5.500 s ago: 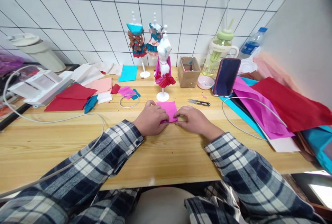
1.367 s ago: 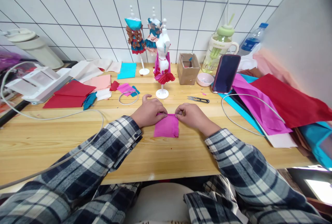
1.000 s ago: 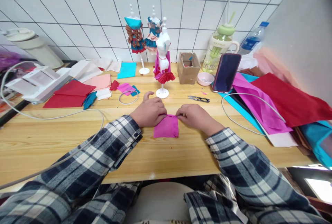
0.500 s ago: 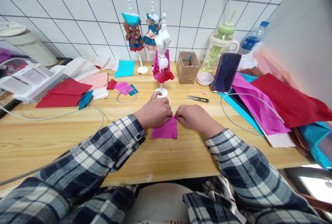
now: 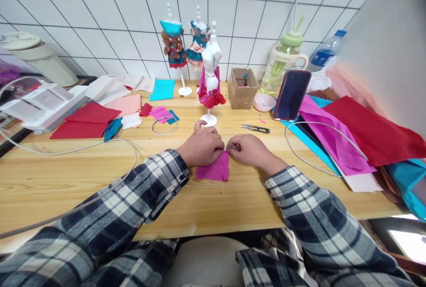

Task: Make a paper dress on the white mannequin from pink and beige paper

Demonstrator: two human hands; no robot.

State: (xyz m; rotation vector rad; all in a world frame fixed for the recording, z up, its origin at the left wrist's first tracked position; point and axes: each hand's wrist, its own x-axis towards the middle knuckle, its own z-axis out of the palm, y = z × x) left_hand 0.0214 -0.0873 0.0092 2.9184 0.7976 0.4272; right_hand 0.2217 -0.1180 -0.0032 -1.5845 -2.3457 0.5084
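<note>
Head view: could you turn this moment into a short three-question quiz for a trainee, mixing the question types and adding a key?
1. Multiple choice. What are the left hand and the right hand both touching?
A) the phone
B) the pink square
C) the bowl
2. True or false. The snips lie on the table, apart from both hands.
3. Count. How many mannequins are in view?

Key: 1. B; 2. True; 3. Three
</note>
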